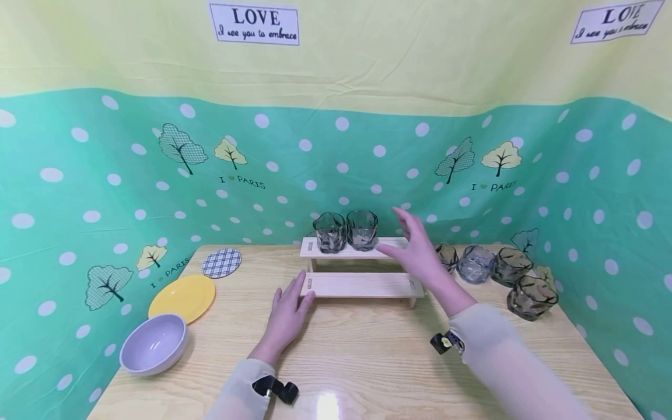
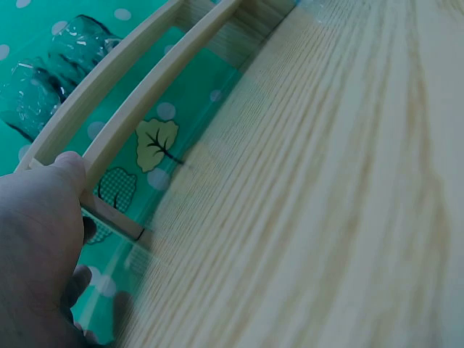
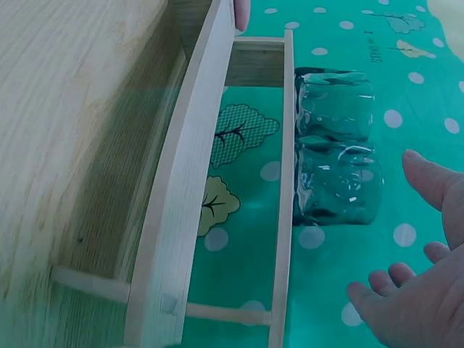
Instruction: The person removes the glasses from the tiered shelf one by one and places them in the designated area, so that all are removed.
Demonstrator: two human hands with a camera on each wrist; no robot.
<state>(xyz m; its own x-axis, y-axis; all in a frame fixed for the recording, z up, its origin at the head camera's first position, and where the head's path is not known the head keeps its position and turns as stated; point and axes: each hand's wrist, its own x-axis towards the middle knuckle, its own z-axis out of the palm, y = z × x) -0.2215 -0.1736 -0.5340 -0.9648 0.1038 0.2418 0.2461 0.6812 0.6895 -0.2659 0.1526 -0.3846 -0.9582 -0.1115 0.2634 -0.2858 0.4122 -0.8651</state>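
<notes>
Two dark clear glasses (image 1: pixel 362 231) stand side by side at the left and middle of the upper step of a two-tier wooden rack (image 1: pixel 362 284). My right hand (image 1: pixel 417 248) is just right of them, thumb and fingers spread, holding nothing. The right wrist view also has both glasses (image 3: pixel 335 181) apart from my open right hand (image 3: pixel 420 290). At the rack's left end, my left hand (image 1: pixel 286 315) touches the lower step with fairly straight fingers. In the left wrist view its thumb (image 2: pixel 69 170) lies against the end of a wooden board.
Several more glasses (image 1: pixel 531 297) stand at the table's right, partly behind my right forearm. Toward the left are a lilac bowl (image 1: pixel 154 344), a yellow plate (image 1: pixel 184 297) and a checked round mat (image 1: pixel 222 263). A dotted green cloth (image 1: pixel 283 157) hangs behind and along both sides.
</notes>
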